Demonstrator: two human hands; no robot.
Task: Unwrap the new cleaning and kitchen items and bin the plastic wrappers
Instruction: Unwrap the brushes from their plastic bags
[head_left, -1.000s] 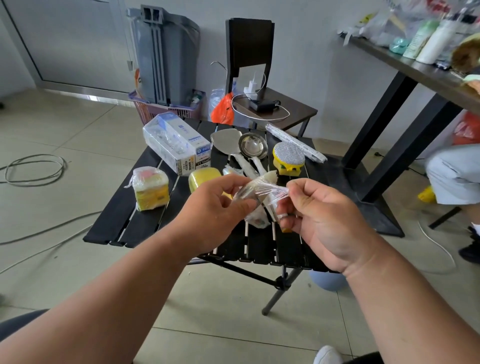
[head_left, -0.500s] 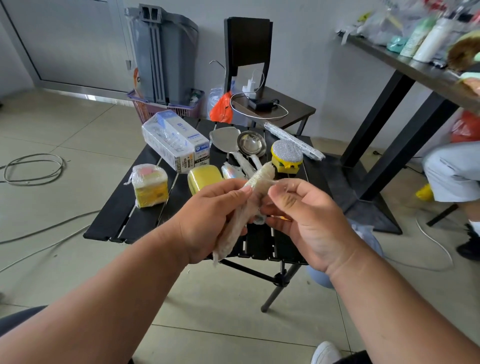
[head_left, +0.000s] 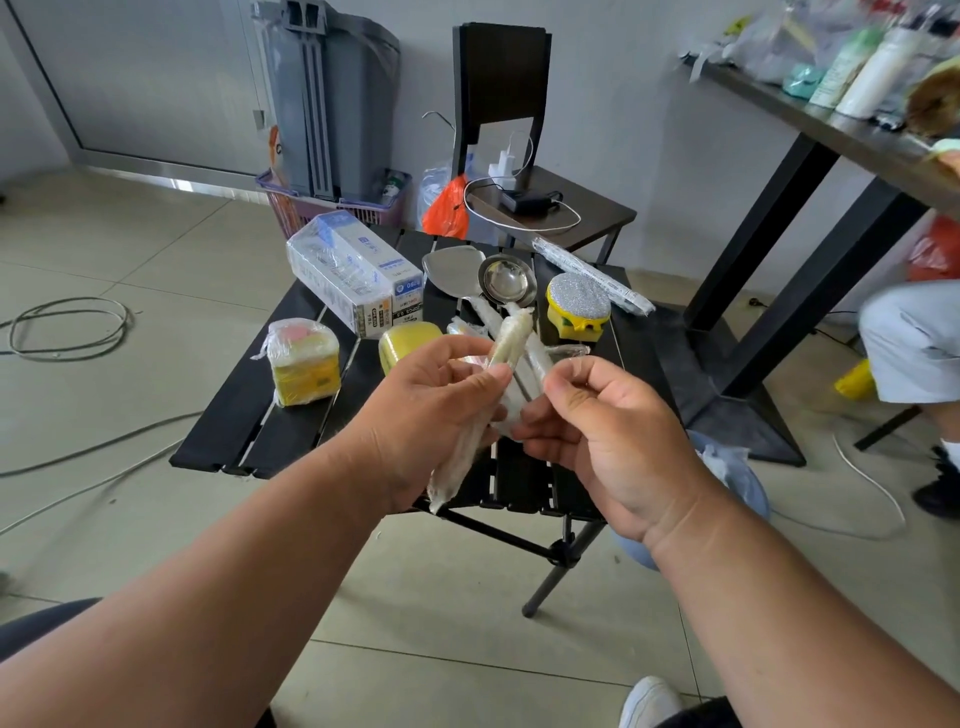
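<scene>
While both hands work above the near edge of the surface (head_left: 244, 447), these lines go from the largest thing to the smallest.

Surface: black and slatted; it carries the things waiting for their turn, among them a wrapped box (head_left: 353, 275) and a sponge pack (head_left: 304, 364) with its film on, at the left.

Left hand (head_left: 421, 415): its fingers are curled around the rolled wrapper (head_left: 483, 395), which it holds upright and a little tilted, in the air just above the near part of the surface.

Right hand (head_left: 608, 431): thumb and forefinger are pressed together close beside the wrapper. I cannot tell if they pinch a thin edge of film or nothing.

Step in hand: I judge that the loose film is being gathered into one piece for the bin.

How to do it well: it seems best to keep the left grip firm in the middle, to let the right hand pull the free end tight, and to crush it small, because thin film springs open and clings to skin.

Rolled wrapper: a long, pale, half-clear twist of plastic, crinkled; the top end stands above the left hand's fingers and the bottom end hangs below the palm.

Bin: I cannot say with certainty which container it is.
</scene>
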